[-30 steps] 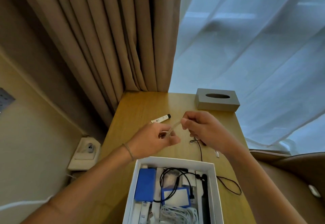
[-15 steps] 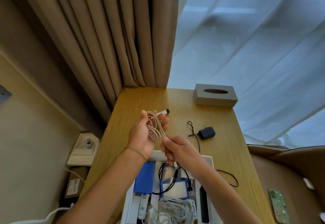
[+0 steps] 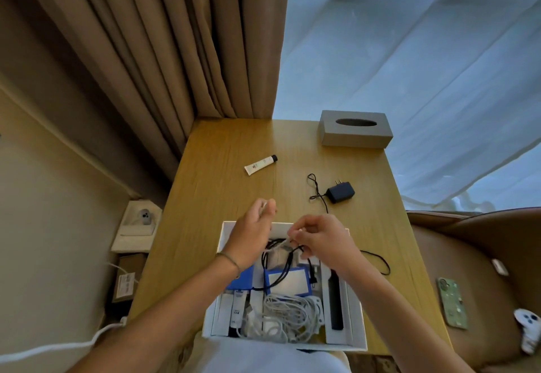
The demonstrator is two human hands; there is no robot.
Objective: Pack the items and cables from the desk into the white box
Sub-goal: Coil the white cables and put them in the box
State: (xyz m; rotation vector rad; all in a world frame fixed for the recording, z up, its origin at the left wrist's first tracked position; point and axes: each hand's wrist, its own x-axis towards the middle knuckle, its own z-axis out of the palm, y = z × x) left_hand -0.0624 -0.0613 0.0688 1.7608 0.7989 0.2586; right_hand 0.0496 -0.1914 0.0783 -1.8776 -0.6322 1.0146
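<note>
The white box (image 3: 357,317) sits at the near edge of the wooden desk (image 3: 222,185), holding blue cases, a black cable and a pile of white cable (image 3: 288,314). My left hand (image 3: 251,235) and my right hand (image 3: 319,241) hover over the box's far end, both closed on a coiled beige cable (image 3: 285,243) held between them. On the desk beyond lie a white tube with a black cap (image 3: 260,164) and a black power adapter (image 3: 341,192) whose thin black cord (image 3: 377,258) runs toward the box's right side.
A grey tissue box (image 3: 355,129) stands at the desk's far right corner. Brown curtains hang behind on the left, sheer ones on the right. A brown chair on the right carries a green phone (image 3: 452,302) and a white controller (image 3: 527,328). A wall socket (image 3: 143,217) sits left of the desk.
Both hands have dropped from above the desk toward the box's far end, carrying the coiled beige cable. The view has tilted down, so the tube and the adapter show fully.
</note>
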